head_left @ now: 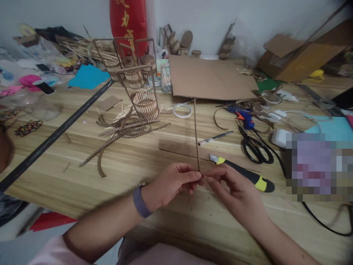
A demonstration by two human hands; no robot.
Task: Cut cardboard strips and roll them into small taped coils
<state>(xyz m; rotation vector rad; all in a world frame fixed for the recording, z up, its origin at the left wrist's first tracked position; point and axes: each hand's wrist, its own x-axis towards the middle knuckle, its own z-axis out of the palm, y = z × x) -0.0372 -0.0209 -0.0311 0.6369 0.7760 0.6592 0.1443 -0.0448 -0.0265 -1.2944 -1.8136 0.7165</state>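
Note:
A thin, upright brown cardboard strip (196, 136) has its lower end pinched between the thumb and fingers of my left hand (176, 182). My right hand (235, 187) is closed at the fingertips right beside that end; what its fingers hold is hidden. Beneath my right hand lies a utility knife (242, 171) with a black and yellow handle, blade pointing left. Behind the strip, a flat brown cardboard piece (179, 148) rests on the wooden table. A pen (216, 138) lies just beyond it.
Black scissors (257, 151) and a blue glue gun (248, 119) with its cable lie at right. Ahead stand a small stick bucket (145, 105), a tape roll (182, 110) and a large cardboard sheet (212, 77). Curled corrugated strips (110, 145) lie left. Pixelation hides something far right.

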